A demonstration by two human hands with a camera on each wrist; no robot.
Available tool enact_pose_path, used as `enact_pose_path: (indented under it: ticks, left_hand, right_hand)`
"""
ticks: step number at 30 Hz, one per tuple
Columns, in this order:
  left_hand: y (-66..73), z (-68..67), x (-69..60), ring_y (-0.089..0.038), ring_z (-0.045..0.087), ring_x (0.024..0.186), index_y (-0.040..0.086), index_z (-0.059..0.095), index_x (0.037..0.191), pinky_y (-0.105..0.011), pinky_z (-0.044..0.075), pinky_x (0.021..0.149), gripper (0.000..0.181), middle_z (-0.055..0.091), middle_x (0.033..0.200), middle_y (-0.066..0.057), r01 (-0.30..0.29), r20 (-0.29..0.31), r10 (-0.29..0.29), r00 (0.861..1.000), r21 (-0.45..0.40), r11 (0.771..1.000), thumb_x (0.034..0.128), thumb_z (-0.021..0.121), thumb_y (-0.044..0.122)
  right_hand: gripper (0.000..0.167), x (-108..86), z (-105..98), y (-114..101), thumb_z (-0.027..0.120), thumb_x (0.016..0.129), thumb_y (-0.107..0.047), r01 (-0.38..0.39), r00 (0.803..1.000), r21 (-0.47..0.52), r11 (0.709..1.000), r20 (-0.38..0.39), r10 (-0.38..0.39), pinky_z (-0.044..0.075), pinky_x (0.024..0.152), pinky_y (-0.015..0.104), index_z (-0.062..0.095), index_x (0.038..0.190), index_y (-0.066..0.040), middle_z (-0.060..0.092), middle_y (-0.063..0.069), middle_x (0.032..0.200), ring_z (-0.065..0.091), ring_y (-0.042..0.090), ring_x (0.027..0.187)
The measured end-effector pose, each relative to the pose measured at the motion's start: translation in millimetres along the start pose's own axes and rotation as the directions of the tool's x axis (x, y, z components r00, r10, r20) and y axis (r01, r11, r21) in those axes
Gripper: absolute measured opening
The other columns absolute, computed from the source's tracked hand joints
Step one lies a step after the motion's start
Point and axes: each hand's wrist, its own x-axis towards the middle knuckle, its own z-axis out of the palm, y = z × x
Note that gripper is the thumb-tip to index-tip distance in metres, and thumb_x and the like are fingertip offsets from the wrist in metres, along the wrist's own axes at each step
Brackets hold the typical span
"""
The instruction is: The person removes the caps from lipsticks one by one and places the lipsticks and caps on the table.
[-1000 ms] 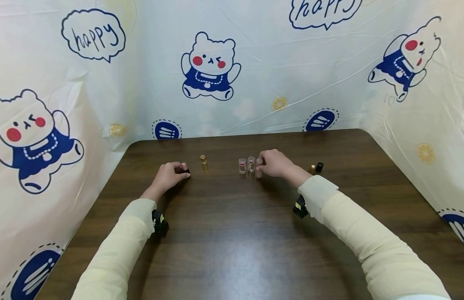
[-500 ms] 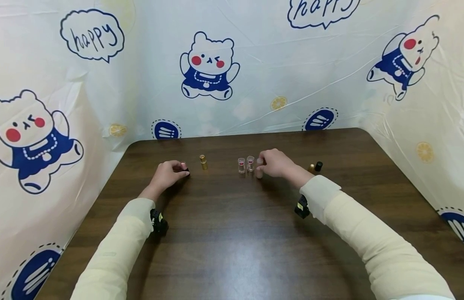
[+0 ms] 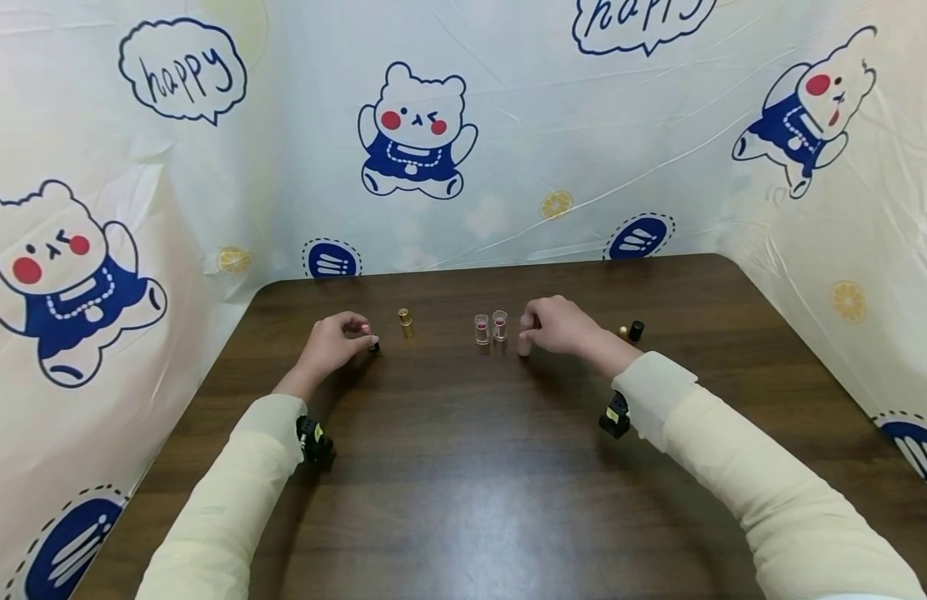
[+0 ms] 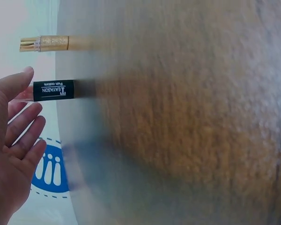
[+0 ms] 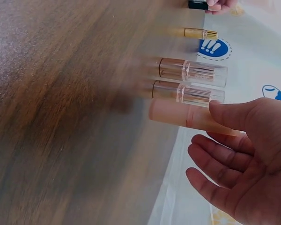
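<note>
In the head view my left hand [image 3: 334,343] is around the top of an upright black lipstick tube [image 4: 54,90] with a pink upper part. A gap shows between the thumb and that tube in the left wrist view, and the fingers are spread loosely. My right hand [image 3: 563,327] pinches a peach-pink lipstick tube [image 5: 171,112] by its upper part, between thumb and index finger. Two clear-capped lipsticks [image 3: 482,330] stand upright just left of it. Between the hands stands a gold lipstick tube [image 3: 406,323].
A black cylinder [image 3: 636,331] stands beyond the right wrist, beside a small gold item [image 3: 623,332] partly hidden by the arm. All of it is on a dark wooden table [image 3: 433,467]. A printed curtain [image 3: 508,108] hangs behind the table's far edge.
My left thumb and fingers have parted, uncovering more of the black tube. The right hand has shifted slightly right with the peach-pink tube, widening its distance from the clear-capped lipsticks.
</note>
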Motion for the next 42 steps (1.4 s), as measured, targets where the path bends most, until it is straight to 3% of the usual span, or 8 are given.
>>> enact_pose_path:
  ticks: [7,13,26,36,42]
  left_hand:
    - [8.1,0.1,-0.6,-0.029,0.057,0.104,0.001,0.060,0.121,-0.047,0.047,0.090,0.045,0.064,0.107,-0.013,-0.011,-0.015,0.010,1.000,-0.010,1.000,0.0884,0.074,0.029]
    - [18.2,1.1,0.1,-0.028,0.058,0.102,0.004,0.061,0.119,-0.046,0.047,0.089,0.042,0.064,0.115,-0.016,-0.063,-0.043,0.062,0.997,-0.021,0.998,0.0876,0.075,0.029]
    - [43.4,6.9,-1.6,-0.033,0.056,0.116,0.006,0.063,0.119,-0.049,0.044,0.095,0.041,0.063,0.120,-0.014,-0.119,-0.016,0.118,0.993,-0.047,0.992,0.0871,0.075,0.029]
    - [66.0,16.6,-3.6,-0.030,0.060,0.111,0.003,0.065,0.114,-0.049,0.044,0.095,0.038,0.066,0.113,-0.015,-0.204,-0.001,0.205,0.979,-0.097,0.974,0.0850,0.077,0.024]
    - [77.5,25.4,-2.9,-0.031,0.061,0.107,0.007,0.067,0.111,-0.046,0.048,0.089,0.034,0.067,0.110,-0.010,-0.250,0.016,0.253,0.967,-0.093,0.964,0.0842,0.078,0.024]
  right_hand:
    - [0.013,-4.5,-2,1,0.068,0.093,-0.016,0.020,1.000,0.005,1.000,-0.004,-0.020,0.045,0.066,0.034,0.063,0.097,-0.005,0.060,0.007,0.087,0.054,0.022,0.075]
    - [0.013,-7.9,-2,2,0.068,0.092,-0.017,0.034,0.999,0.006,0.999,-0.021,-0.034,0.044,0.065,0.034,0.063,0.095,-0.006,0.060,0.006,0.086,0.054,0.021,0.073]
    - [0.014,-15.2,-3,-7,0.069,0.092,-0.016,0.093,0.995,0.014,0.996,-0.037,-0.093,0.044,0.067,0.034,0.064,0.097,-0.004,0.061,0.005,0.085,0.053,0.020,0.073]
    - [0.011,-17.5,-2,-12,0.070,0.091,-0.016,0.114,0.993,0.092,0.989,-0.035,-0.111,0.047,0.067,0.033,0.064,0.095,-0.007,0.062,0.004,0.086,0.055,0.020,0.075]
    - [0.009,-19.0,0,-14,0.069,0.092,-0.016,0.131,0.991,0.132,0.983,-0.033,-0.127,0.047,0.067,0.033,0.065,0.094,-0.009,0.063,0.002,0.086,0.055,0.020,0.076]
